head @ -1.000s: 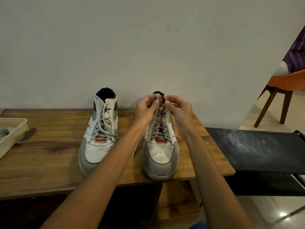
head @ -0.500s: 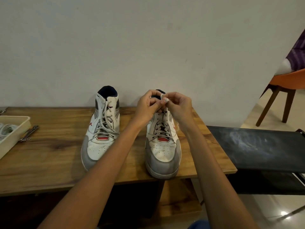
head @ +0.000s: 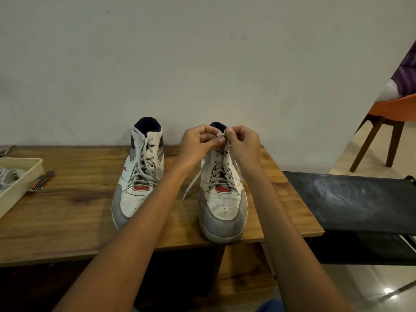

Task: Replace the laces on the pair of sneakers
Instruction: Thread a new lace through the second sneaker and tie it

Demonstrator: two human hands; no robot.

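Two white and grey high-top sneakers stand toes toward me on the wooden table (head: pixel 74 212). The left sneaker (head: pixel 138 176) is laced with a grey lace. Over the collar of the right sneaker (head: pixel 222 203), my left hand (head: pixel 198 144) and my right hand (head: pixel 242 143) meet, both pinching the pale lace (head: pixel 221 137) at its top eyelets. One loose lace end (head: pixel 191 188) hangs down left of that shoe to the tabletop.
A cream tray (head: pixel 21 183) holding coiled white laces sits at the table's left edge, with a metal tool (head: pixel 41 181) beside it. A black fabric seat (head: pixel 355 201) adjoins the table on the right. An orange chair (head: pixel 387 122) stands farther right.
My hands stayed at the right sneaker's collar, shifting their pinch on the lace slightly. The view shifted a little.
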